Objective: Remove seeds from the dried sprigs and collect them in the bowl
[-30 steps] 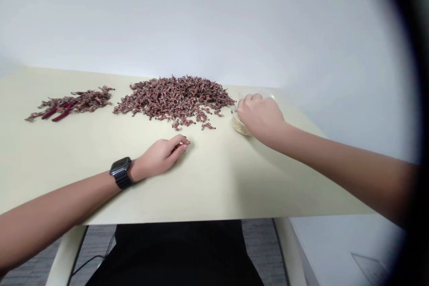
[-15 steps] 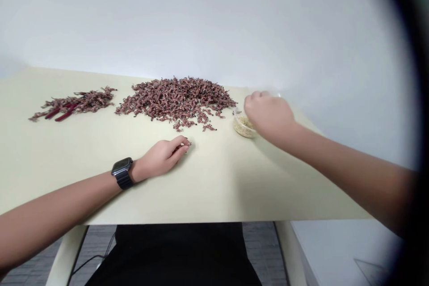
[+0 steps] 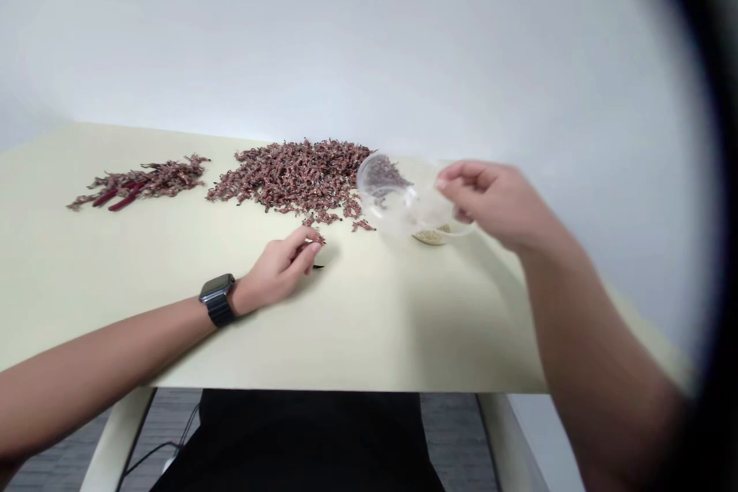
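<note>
There, your left hand had a small brown piece pinched at the fingertips, low against the table, just in front of the big reddish-brown heap! Over on the right, your right hand gripped a clear plastic piece by its edge, motion-blurred, overlapping the heap's right end, with yellowish bits showing below. Red handles poked from the smaller pile, far left.
</note>
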The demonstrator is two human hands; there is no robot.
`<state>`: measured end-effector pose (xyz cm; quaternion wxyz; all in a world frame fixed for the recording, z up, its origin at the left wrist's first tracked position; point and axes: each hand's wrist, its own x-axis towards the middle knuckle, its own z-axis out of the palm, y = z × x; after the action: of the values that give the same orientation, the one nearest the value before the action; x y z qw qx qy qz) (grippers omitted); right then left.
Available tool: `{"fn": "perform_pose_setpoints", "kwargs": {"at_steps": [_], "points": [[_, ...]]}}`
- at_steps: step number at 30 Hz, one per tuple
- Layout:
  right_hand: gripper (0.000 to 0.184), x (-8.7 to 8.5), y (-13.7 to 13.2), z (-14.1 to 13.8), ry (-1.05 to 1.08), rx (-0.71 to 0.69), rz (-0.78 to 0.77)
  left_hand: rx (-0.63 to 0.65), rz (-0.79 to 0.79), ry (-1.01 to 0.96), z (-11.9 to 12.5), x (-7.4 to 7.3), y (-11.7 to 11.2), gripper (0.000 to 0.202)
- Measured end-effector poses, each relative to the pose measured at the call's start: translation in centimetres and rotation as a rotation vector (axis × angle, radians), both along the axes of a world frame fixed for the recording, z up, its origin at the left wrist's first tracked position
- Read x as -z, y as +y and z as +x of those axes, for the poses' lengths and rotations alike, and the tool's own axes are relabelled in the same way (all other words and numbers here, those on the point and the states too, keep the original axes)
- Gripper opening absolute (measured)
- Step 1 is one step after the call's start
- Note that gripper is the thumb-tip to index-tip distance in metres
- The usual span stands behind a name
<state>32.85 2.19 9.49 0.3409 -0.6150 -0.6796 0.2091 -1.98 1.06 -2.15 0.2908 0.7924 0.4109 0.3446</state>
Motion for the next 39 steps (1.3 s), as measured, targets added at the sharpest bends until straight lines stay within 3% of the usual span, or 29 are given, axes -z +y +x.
{"fn": "perform_pose_setpoints", "kwargs": {"at_steps": [3, 6, 9, 13, 16, 20, 24, 27, 30, 39], "points": [[0.028, 3.9, 0.1, -2.6, 0.177, -0.143, -0.162, -0.128, 0.008, -0.233, 0.0, -0.1, 0.0, 0.028], [0.026, 6.2, 0.1, -3.8, 0.185, -0.204, -0.22, -0.156, -0.045, -0.358, 0.1, 0.0, 0.4, 0.029], [0.022, 6.9, 0.0, -4.2, 0.082, -0.238, -0.194, -0.133, -0.104, -0.365, 0.1, 0.2, 0.8, 0.03], [0.017, 7.1, -0.6, -4.9, -0.142, -0.249, -0.017, -0.122, -0.135, -0.354, 0.1, 0.2, 0.9, 0.031], [0.016, 6.6, -1.4, -5.5, -0.163, -0.236, 0.091, -0.123, -0.145, -0.349, 0.1, 0.2, 0.8, 0.031], [0.012, 5.9, -1.0, -4.0, -0.185, -0.047, 0.35, -0.124, -0.146, -0.348, 0.1, 0.2, 0.9, 0.031], [0.013, 6.9, 2.4, 1.6, -0.421, 0.279, 0.489, -0.111, -0.145, -0.34, 0.1, 0.1, 1.1, 0.031], [0.014, 8.3, 5.0, 6.0, -0.489, 0.301, 0.318, -0.098, -0.15, -0.333, 0.0, 0.0, 1.1, 0.03], [0.015, 9.0, 6.0, 8.4, -0.395, 0.263, 0.063, -0.09, -0.16, -0.323, -0.1, -0.1, 1.0, 0.029], [0.009, 8.6, 5.6, 8.6, -0.213, 0.251, -0.256, -0.084, -0.213, -0.336, -0.3, 0.1, 1.3, 0.03]]}}
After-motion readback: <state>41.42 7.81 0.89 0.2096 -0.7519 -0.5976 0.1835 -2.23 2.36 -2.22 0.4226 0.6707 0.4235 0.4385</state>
